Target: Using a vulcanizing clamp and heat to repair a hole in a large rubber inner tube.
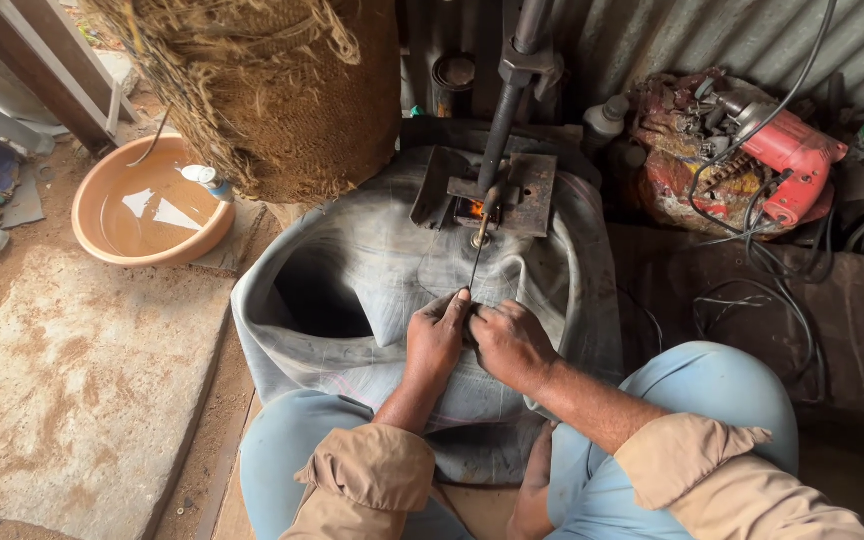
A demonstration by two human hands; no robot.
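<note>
A grey rubber inner tube (372, 270) lies draped over my knees and a low bench. Both hands meet at its middle. My left hand (435, 340) is closed, its fingertips pinching a thin dark rod (476, 262) that slants up toward a small brass valve (479, 240). My right hand (510, 342) is closed beside it, pressed against the left, gripping the same rod's lower end or the rubber there; I cannot tell which. Above the valve a rusty metal press plate (527, 190) clamps the tube under an upright screw post (504, 110).
An orange basin (102, 240) of water sits at left beside a stone slab (72, 390). A coarse burlap sack (272, 90) hangs above it. At right are a red power tool (792, 160), tangled black cables (762, 260) and a corrugated metal wall (712, 35).
</note>
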